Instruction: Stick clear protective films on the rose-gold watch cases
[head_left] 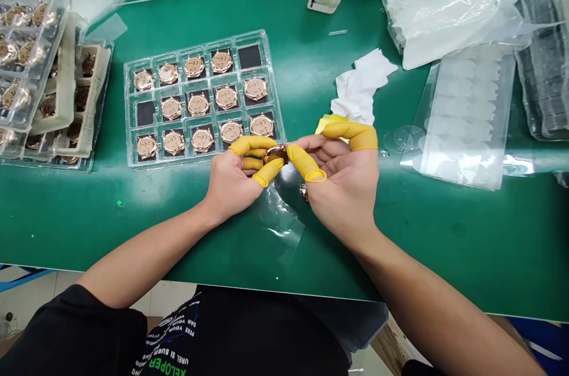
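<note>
A rose-gold watch case (275, 155) is pinched between the yellow-cotted fingers (253, 145) of the left hand (230, 183) and the right hand (342, 180), just off the lower right corner of a clear plastic tray (200, 47), above the green bench mat (89, 233).

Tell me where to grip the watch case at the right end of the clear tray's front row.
Pinch the rose-gold watch case by its round outer rim, coming straight down from above. It lies flat in its cell of the clear plastic tray, so the walls around it probably block a side approach, and the rim keeps fingers off its flat centre.
</note>
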